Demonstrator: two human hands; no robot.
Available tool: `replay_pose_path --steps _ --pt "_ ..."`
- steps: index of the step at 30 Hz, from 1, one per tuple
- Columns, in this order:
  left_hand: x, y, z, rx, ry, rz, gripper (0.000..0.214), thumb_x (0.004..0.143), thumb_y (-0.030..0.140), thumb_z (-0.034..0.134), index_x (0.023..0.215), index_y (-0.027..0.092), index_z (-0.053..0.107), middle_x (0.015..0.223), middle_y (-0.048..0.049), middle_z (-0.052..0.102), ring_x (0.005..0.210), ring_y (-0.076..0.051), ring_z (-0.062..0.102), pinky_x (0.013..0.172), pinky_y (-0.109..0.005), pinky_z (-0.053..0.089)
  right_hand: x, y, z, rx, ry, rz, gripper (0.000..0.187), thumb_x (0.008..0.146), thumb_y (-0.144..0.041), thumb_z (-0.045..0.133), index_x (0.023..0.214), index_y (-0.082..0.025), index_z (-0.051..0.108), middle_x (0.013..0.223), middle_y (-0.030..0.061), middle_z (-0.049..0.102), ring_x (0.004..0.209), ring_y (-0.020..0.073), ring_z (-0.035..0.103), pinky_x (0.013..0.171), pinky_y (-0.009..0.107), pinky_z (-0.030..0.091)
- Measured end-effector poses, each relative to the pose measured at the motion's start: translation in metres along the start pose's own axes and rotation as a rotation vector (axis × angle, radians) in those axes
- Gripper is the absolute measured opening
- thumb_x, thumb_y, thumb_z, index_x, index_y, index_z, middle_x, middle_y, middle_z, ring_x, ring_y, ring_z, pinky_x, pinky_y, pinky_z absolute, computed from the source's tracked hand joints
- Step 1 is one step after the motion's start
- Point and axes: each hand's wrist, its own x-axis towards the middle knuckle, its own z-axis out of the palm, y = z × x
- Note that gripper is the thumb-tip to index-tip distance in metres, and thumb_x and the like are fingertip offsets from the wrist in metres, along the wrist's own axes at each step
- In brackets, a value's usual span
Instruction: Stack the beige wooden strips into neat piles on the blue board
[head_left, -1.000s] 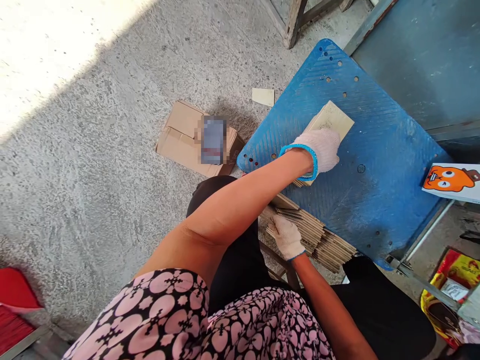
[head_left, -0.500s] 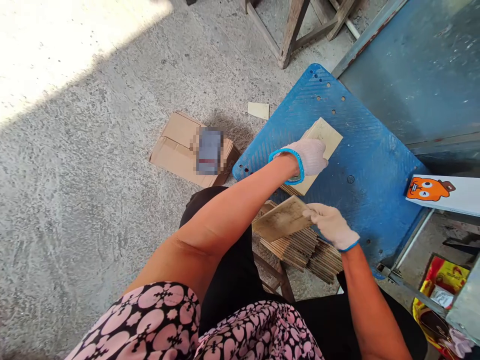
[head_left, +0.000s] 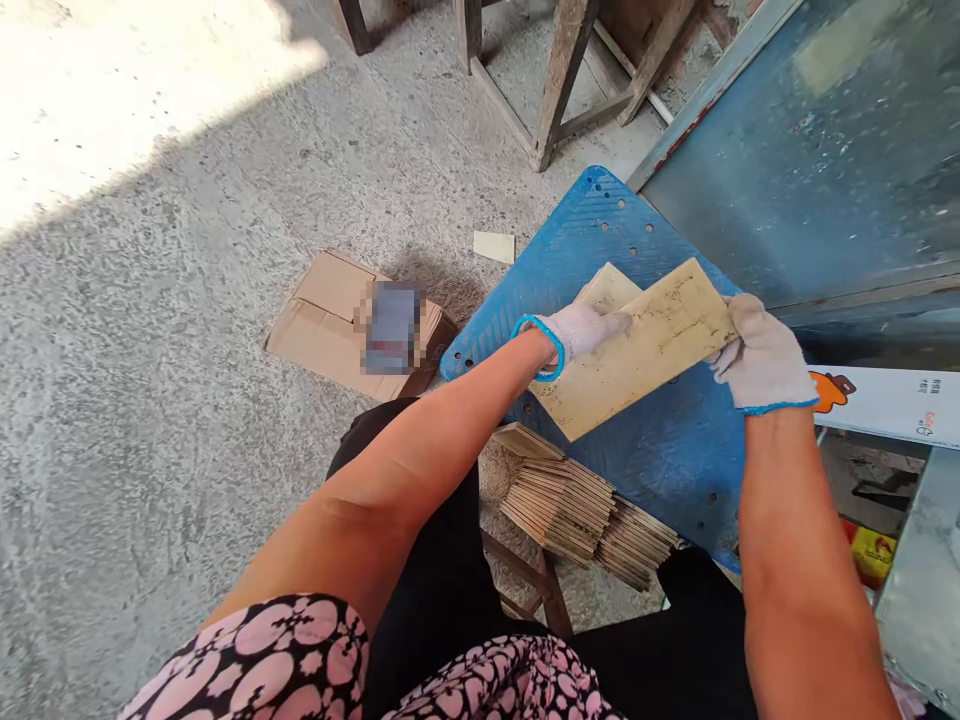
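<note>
A thin, pale wooden board [head_left: 649,345] with dark specks lies slanted above a blue perforated platform [head_left: 697,460]. My right hand [head_left: 766,352], in a white knit glove with a blue cuff, is closed on the board's right end. At its upper left edge, my gloved left hand [head_left: 583,332] has its fingers closed against the same board; the thumb is hidden. Behind the board, part of a pile of similar boards [head_left: 611,287] shows on the platform. Below, by my knees, more thin boards [head_left: 566,505] stand packed in rows, one [head_left: 529,440] leaning at the left end.
A cardboard box [head_left: 319,320] with a blurred dark object on it sits on the concrete floor to the left. A small pale offcut [head_left: 493,246] lies nearby. Wooden stool legs [head_left: 559,90] stand behind. A metal panel [head_left: 825,170] and a white box [head_left: 900,400] border the right side.
My right hand has carried the board up and right from the packed rows to over the pile. My left hand stays by the pile and now touches that board. The view has shifted slightly.
</note>
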Motion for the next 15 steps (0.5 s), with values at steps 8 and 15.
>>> replay_pose_path --steps 8,15 --pt "0.025 0.0 0.022 -0.075 0.131 -0.159 0.046 0.105 0.046 0.038 0.12 0.018 0.071 0.115 -0.0104 0.076 0.098 -0.022 0.072 0.081 -0.03 0.056 -0.012 0.085 0.083 0.228 0.129 -0.107 0.057 0.091 -0.063 0.048 0.12 -0.017 0.063 0.119 0.0108 0.071 0.107 0.0244 0.068 0.086 0.037 0.057" --pt "0.029 0.008 0.036 0.302 0.137 -0.098 0.053 0.1 0.055 0.043 0.124 0.014 0.067 0.131 -0.0165 0.068 0.121 -0.031 0.063 0.098 -0.037 0.051 -0.015 0.111 0.092 0.432 0.173 -0.088 0.054 0.087 -0.058 0.058 0.124 -0.019 0.062 0.117 0.0084 0.072 0.101 0.022 0.068 0.088 0.038 0.056"
